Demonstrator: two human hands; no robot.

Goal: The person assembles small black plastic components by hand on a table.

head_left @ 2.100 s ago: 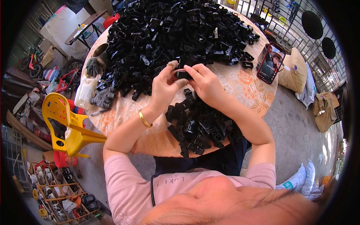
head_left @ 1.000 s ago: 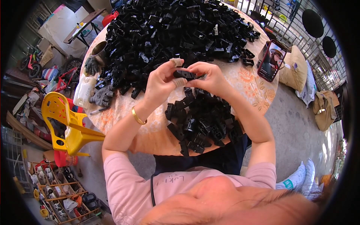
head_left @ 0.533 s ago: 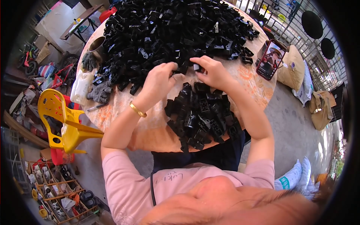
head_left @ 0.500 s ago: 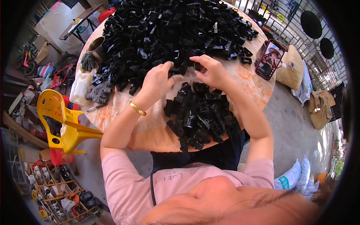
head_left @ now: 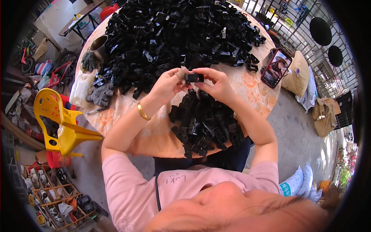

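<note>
A small black plastic part (head_left: 194,78) is held up between my two hands, over the gap between two piles. My right hand (head_left: 218,84) pinches its right end between thumb and fingers. At its left end the fingers of my left hand (head_left: 167,87) close in, one of them wearing a tan wrap; a gold bangle (head_left: 143,111) circles that wrist. Beyond my hands a large heap of similar black parts (head_left: 170,42) covers the far side of the round table. A smaller pile of black parts (head_left: 206,125) lies between my forearms, near the table's front edge.
The table has a patterned orange-and-white cloth (head_left: 253,87). On its right leans a phone (head_left: 276,68). To the left lie dark grey gloves (head_left: 100,96), a pen (head_left: 97,110) and a metal cup (head_left: 99,45). A yellow chair (head_left: 71,131) stands at the left; sacks (head_left: 296,73) sit at the right.
My hands have come closer together, and a black plastic part is now clearly visible between them. My left fingers have moved right, up to the part.
</note>
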